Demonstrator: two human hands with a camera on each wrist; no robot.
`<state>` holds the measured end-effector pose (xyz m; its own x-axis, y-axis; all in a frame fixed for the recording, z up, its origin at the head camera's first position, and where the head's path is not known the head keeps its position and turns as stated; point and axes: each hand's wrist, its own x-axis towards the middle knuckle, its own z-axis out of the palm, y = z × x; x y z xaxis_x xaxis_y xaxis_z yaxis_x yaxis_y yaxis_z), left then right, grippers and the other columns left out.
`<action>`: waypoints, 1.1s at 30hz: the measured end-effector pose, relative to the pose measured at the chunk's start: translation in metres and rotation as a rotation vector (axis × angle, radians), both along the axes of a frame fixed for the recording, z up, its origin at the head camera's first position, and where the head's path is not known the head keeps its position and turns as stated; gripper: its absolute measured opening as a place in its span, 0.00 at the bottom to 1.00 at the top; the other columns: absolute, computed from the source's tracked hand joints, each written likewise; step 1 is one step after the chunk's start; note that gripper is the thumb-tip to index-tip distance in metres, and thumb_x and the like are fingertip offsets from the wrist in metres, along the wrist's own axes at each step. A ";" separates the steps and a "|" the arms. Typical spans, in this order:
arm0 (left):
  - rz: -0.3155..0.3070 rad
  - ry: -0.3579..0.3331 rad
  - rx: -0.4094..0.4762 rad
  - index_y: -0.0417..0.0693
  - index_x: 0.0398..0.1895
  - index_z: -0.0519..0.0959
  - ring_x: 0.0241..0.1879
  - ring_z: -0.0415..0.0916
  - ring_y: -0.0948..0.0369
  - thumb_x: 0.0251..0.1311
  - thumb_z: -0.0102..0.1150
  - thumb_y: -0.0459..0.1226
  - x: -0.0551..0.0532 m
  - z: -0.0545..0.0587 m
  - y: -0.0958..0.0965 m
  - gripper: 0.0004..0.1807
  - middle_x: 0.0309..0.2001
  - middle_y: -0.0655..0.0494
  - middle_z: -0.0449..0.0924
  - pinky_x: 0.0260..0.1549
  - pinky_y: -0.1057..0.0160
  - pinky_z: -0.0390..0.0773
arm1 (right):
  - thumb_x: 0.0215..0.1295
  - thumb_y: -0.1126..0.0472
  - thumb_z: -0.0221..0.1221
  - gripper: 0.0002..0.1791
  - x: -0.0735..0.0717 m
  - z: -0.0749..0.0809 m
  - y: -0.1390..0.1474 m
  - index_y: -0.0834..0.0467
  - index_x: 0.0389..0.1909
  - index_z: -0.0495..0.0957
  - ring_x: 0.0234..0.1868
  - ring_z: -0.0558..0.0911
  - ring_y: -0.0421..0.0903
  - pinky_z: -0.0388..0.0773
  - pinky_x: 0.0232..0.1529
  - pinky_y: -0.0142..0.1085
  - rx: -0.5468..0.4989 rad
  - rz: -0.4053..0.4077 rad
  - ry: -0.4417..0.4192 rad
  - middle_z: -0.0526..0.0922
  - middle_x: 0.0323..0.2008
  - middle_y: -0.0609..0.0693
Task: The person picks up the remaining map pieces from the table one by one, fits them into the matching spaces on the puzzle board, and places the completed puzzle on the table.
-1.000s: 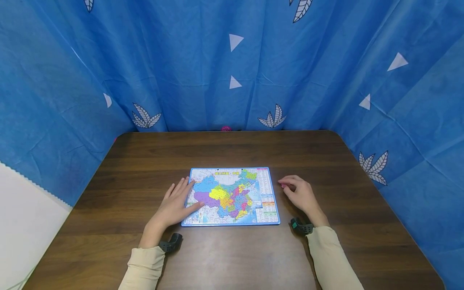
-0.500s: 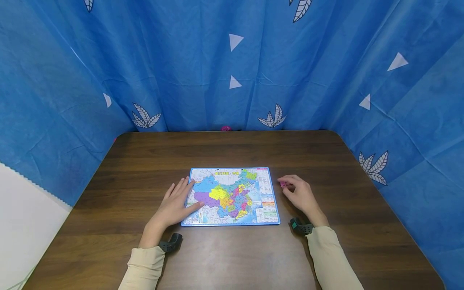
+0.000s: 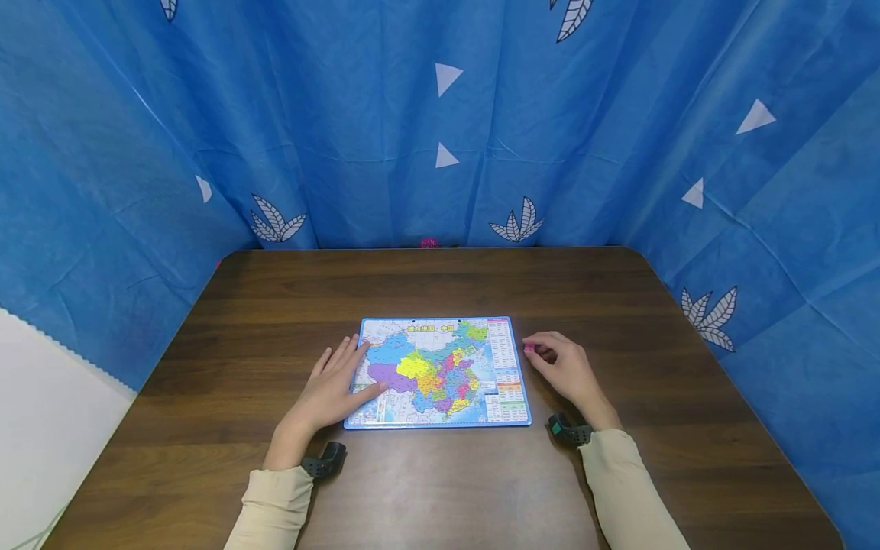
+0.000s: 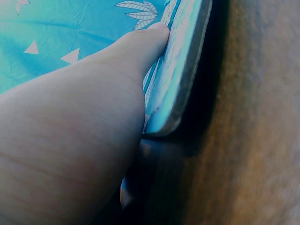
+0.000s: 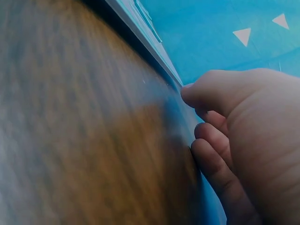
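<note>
A map puzzle board (image 3: 440, 397) with a blue rim and coloured regions lies flat on the table in the head view. My left hand (image 3: 337, 382) rests on its left side with fingers spread and straight. In the left wrist view the thumb (image 4: 136, 47) lies over the board's edge (image 4: 173, 93). Just right of the board, my right hand (image 3: 567, 370) pinches a small pink piece (image 3: 528, 347) between thumb and fingertips. In the right wrist view the right hand's curled fingers (image 5: 213, 154) hang by the wood, and the piece is hidden there.
The dark wooden table (image 3: 275, 290) extends around the board on all sides. A blue curtain (image 3: 385, 114) with white leaf and triangle prints hangs behind and beside it. A pink round thing (image 3: 429, 244) shows at the table's back edge.
My right hand has shifted slightly left toward the board, and the pink piece has turned in its fingertips. The left hand and the board have stayed in place.
</note>
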<state>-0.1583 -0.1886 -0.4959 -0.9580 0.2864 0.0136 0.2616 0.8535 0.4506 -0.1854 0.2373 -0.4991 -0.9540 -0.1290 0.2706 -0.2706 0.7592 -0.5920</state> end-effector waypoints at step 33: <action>-0.007 0.001 -0.005 0.45 0.82 0.57 0.83 0.41 0.43 0.63 0.57 0.65 -0.001 -0.002 0.000 0.52 0.82 0.42 0.49 0.78 0.36 0.36 | 0.70 0.59 0.67 0.11 -0.005 -0.004 -0.015 0.56 0.50 0.87 0.43 0.83 0.48 0.83 0.45 0.39 -0.061 0.011 0.006 0.85 0.54 0.54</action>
